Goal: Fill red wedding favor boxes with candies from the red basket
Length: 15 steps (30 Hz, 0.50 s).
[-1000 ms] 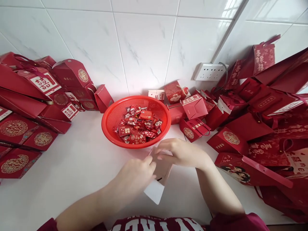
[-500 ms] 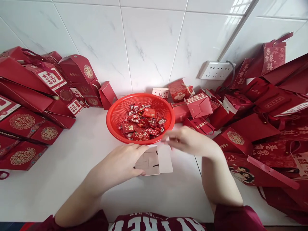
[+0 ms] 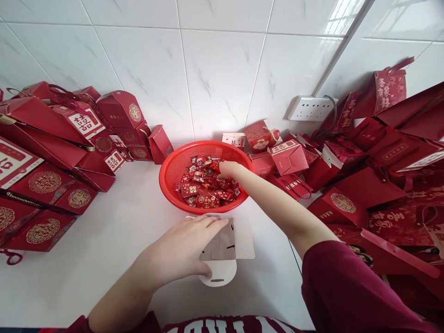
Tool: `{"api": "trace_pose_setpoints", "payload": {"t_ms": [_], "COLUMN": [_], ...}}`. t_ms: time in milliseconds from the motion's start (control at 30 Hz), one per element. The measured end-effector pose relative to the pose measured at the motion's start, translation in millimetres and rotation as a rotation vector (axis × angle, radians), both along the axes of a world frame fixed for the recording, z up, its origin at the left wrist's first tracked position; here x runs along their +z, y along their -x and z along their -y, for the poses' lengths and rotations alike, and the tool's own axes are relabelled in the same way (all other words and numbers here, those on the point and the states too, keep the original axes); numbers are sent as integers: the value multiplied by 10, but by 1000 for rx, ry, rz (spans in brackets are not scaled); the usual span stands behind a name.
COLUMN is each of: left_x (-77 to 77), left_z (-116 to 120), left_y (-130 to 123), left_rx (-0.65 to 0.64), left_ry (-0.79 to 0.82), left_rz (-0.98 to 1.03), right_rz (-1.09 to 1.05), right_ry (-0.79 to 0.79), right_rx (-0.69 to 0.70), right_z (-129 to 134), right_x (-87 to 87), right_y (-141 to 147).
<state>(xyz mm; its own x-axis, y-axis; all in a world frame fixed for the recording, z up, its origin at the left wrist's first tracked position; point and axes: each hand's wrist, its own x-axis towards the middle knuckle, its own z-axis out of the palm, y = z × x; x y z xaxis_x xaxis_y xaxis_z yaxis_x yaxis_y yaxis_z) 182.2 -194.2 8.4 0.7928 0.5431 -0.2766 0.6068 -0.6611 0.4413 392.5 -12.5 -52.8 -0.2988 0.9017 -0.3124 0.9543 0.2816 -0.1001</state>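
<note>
An open paper gift box (image 3: 225,247) with a pale inside lies on the white table in front of me. My left hand (image 3: 189,247) is closed around its left side, thumb by the rounded flap (image 3: 222,277) that has a slot, fingers along the far edge. Behind the box stands a red plastic basket (image 3: 166,189) with small wrapped sweets (image 3: 204,192) and flat red packets in it. My right hand (image 3: 227,170) reaches into the basket's right side, fingers curled down among the sweets. Its fingertips are partly hidden, so what they pinch cannot be made out.
Red gift boxes (image 3: 45,180) are stacked at the left. More red boxes and bags (image 3: 367,203) crowd the right side, some close to the basket. A white power strip (image 3: 310,108) sits against the tiled wall (image 3: 222,78) at the back.
My right hand has moved from above the box into the basket among the sweets. My left hand stays on the box, whose near flap now shows folded out towards me.
</note>
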Motion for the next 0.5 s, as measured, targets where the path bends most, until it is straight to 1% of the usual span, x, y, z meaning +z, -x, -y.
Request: {"api": "trace_pose_setpoints", "payload": {"t_ms": [100, 167, 233, 333, 433, 467, 500], "left_x": [2, 18, 28, 28, 50, 67, 84], "left_z": [-30, -49, -59, -70, -104, -124, -148], "left_y": [-22, -46, -57, -29, 12, 17, 14], "left_rx": [-13, 2, 24, 12, 21, 57, 111], "left_ry": [27, 55, 80, 89, 65, 63, 65], "left_rz": [-11, -30, -41, 3, 111, 139, 169], "right_rz": [-47, -108, -193, -378, -623, -798, -1031], "right_ry": [-4, -32, -94, -213, -254, -224, -153], "right_rx": [-101, -143, -183, -220, -205, -188, -165], "right_z": [-53, -58, 11, 293, 721, 867, 1005], "right_x": [-52, -15, 62, 190, 261, 271, 276], "right_y": [-94, -165, -249, -406, -538, -561, -573]}}
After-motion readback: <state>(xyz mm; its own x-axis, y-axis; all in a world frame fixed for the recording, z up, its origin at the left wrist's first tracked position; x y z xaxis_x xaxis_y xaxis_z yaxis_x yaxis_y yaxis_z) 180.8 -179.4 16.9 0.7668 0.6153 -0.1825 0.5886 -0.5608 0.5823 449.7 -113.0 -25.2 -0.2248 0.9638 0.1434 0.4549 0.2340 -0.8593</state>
